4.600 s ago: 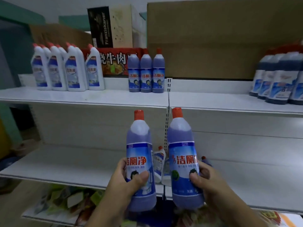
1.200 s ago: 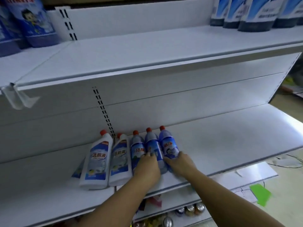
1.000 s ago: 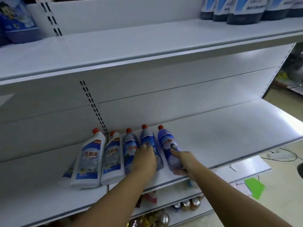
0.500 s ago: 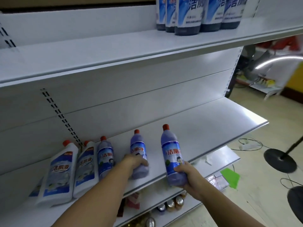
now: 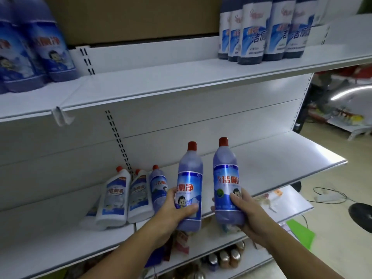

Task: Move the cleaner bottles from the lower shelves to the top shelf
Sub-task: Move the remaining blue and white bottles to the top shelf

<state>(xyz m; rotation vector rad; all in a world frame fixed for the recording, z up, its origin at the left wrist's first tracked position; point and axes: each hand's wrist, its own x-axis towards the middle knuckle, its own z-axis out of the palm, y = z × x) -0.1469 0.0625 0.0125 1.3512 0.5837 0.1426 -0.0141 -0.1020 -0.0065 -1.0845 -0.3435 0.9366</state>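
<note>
My left hand [image 5: 173,213] grips a purple cleaner bottle [image 5: 190,178] with a red cap, held upright in front of the lower shelf [image 5: 281,158]. In my right hand [image 5: 247,213] is a second purple cleaner bottle [image 5: 226,174], upright beside the first. Behind them on the lower shelf stand two white cleaner bottles [image 5: 113,196] and one more purple bottle [image 5: 159,188], leaning against the back panel. The top shelf [image 5: 171,79] holds purple bottles [image 5: 46,47] at the left and dark blue bottles [image 5: 261,31] at the right, with bare room between.
A cardboard box [image 5: 130,17] stands behind the top shelf. Below the lower shelf, another shelf holds cans [image 5: 223,258] and packets. On the floor at the right lie a cable and power strip [image 5: 328,197], a black stand base [image 5: 360,212] and a green sheet [image 5: 302,234].
Both hands closed on two purple bottles standing on the lower shelf and lifted them up and toward me. My view has tilted up, showing the top shelf more.
</note>
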